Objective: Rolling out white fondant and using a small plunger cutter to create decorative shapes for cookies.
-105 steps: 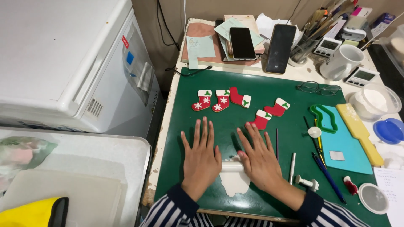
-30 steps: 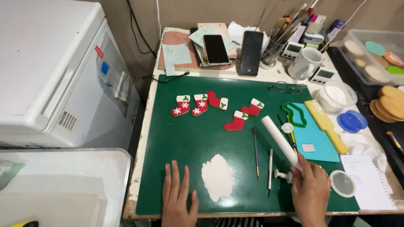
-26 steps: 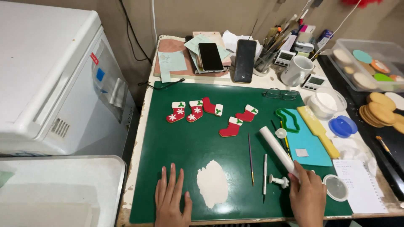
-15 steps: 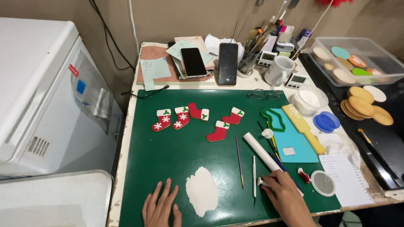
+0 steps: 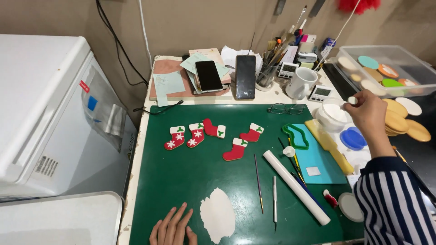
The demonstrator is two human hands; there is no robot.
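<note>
— Pinching something small and white [image 5: 353, 100], is that what the right hand [image 5: 369, 111] is doing?

— Yes, thumb and fingertips are closing on a little white piece, and the hand is hanging over the white bowl [image 5: 333, 117] near the right edge of the bench, probably because that is where the stuff is kept.

— And the other one?

— Her left hand [image 5: 172, 228] is lying flat and empty, fingers spread, at the near edge of the green mat [image 5: 181, 181], just beside the flattened white patch [image 5: 218, 215]. I'd guess it is steadying the mat.

— What is sitting around the patch?

— To its right a thin tool [image 5: 258, 183] and a knife [image 5: 274, 202] are lying side by side, then the white rolling pin [image 5: 296, 186], slanting toward the near right corner. Those are all staying within easy reach.

— And the red stockings?

— Five red stocking shapes [image 5: 211, 134] are resting across the middle of the mat, well apart from the patch, out of the working space. A green stocking cutter [image 5: 295, 136] is sitting near the bowl, partly on a blue sheet [image 5: 318, 159].
</note>
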